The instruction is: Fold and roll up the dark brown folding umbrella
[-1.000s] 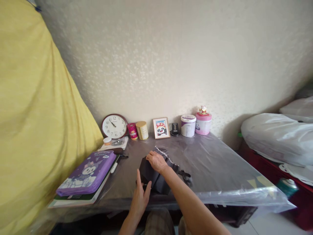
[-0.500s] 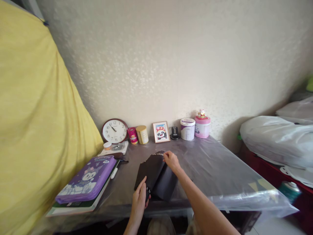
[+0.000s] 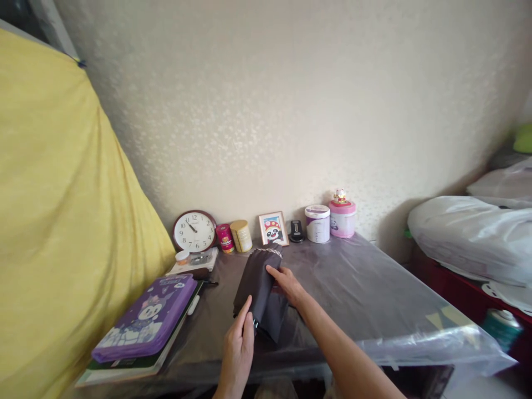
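Note:
A black folding umbrella [image 3: 254, 282] is collapsed, its loose cloth partly gathered and a flap hanging down on the right. Rib tips show as a light, beaded line along its far end. My left hand [image 3: 240, 343] is closed round the near end by the handle, thumb lying along the cloth; the handle is mostly hidden. Higher up, on the umbrella's right side, my right hand [image 3: 287, 285] is closed on the cloth, with its thumb and fingertips pressed against a fold. The umbrella is held tilted above the table, far end pointing toward the wall.
A table [image 3: 353, 293] under clear plastic spreads beneath. A purple case [image 3: 145, 318] lies on books at left. Along the wall stand a clock [image 3: 194, 231], tins [image 3: 241, 236], a framed panda picture [image 3: 274, 228] and tubs [image 3: 318, 224]. White bags [image 3: 465, 233] sit at right.
My right hand has moved from the far rib tips down and nearer along the umbrella's side. The cloth is drawn into a narrower bundle. The camera view has shifted slightly.

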Demonstrator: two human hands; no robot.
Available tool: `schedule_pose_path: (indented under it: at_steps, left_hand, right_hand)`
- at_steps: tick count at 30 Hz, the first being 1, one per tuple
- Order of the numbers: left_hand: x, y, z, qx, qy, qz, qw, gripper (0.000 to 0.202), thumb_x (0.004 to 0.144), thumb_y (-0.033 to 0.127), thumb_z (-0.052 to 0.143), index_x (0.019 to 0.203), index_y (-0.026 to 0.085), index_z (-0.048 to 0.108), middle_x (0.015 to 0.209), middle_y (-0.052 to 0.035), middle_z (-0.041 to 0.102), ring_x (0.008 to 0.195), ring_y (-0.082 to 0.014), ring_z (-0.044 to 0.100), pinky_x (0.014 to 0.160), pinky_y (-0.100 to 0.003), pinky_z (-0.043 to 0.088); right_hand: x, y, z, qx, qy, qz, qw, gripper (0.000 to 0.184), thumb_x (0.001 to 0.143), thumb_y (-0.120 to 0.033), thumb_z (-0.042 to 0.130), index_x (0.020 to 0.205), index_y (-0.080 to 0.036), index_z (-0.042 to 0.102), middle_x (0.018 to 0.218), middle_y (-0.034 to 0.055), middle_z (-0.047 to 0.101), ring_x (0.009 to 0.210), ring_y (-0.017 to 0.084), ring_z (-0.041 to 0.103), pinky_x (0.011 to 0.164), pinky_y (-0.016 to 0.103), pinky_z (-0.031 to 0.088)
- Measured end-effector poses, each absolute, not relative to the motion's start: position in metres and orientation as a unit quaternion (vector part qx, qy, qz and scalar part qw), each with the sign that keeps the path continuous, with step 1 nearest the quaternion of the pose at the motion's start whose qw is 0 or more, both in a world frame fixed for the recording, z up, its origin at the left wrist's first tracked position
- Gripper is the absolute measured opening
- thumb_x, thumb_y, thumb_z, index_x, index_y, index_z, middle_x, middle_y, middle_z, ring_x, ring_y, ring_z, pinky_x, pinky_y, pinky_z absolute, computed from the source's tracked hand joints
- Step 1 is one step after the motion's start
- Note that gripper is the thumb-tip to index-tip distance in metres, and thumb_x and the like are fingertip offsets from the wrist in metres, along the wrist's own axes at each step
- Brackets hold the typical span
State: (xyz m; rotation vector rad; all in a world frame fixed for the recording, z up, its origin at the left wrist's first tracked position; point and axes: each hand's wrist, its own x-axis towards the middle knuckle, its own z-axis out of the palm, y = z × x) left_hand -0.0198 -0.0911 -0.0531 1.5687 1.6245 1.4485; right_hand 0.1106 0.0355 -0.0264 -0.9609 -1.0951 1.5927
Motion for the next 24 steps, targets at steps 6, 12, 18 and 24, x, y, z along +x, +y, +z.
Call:
schedule_pose_path:
  at_steps: [6, 12, 18, 24]
  left_hand:
    - [-0.014, -0.094, -0.057, 0.656, 0.571, 0.467, 0.162, 0.045, 0.084, 0.039, 0.041, 0.125, 0.022, 0.049, 0.121, -0.0095, 0.057, 0.108, -0.0238, 0.055, 0.094, -0.035, 0.041]
    - [-0.004, -0.102, -0.054, 0.586, 0.552, 0.515, 0.296, 0.056, 0.078, 0.046, 0.05, 0.127, 0.022, 0.039, 0.118, -0.0124, 0.057, 0.098, -0.0237, 0.059, 0.076, -0.033, 0.051]
    - [-0.005, -0.094, -0.065, 0.313, 0.533, 0.589, 0.521, 0.058, 0.057, 0.057, 0.067, 0.095, 0.018, 0.046, 0.061, -0.0001, 0.062, 0.049, -0.0183, 0.061, 0.045, -0.027, 0.047]
    - [-0.01, -0.103, -0.05, 0.228, 0.343, 0.451, 0.792, 0.05, 0.072, 0.054, 0.057, 0.089, 0.007, 0.062, 0.081, -0.0135, 0.067, 0.07, -0.0194, 0.065, 0.062, -0.03, 0.05]
  right_hand:
    - [0.11, 0.034, -0.025, -0.395, -0.383, 0.673, 0.493, 0.041, 0.063, -0.041, 0.071, 0.093, -0.015, 0.06, 0.085, 0.0075, 0.067, 0.072, 0.016, 0.063, 0.056, 0.026, 0.05]
    - [0.106, 0.033, -0.019, -0.315, -0.302, 0.726, 0.532, 0.025, 0.065, -0.026, 0.069, 0.084, -0.012, 0.06, 0.067, 0.0071, 0.068, 0.065, 0.019, 0.065, 0.064, 0.03, 0.053]
    - [0.105, 0.031, -0.013, -0.292, -0.257, 0.745, 0.542, 0.021, 0.066, -0.022, 0.067, 0.082, -0.013, 0.056, 0.064, 0.0055, 0.067, 0.063, 0.018, 0.065, 0.067, 0.032, 0.053]
    - [0.099, 0.025, -0.011, -0.281, -0.271, 0.76, 0.52, 0.016, 0.07, -0.023, 0.064, 0.079, -0.011, 0.058, 0.061, 0.0057, 0.066, 0.059, 0.017, 0.064, 0.067, 0.031, 0.053]
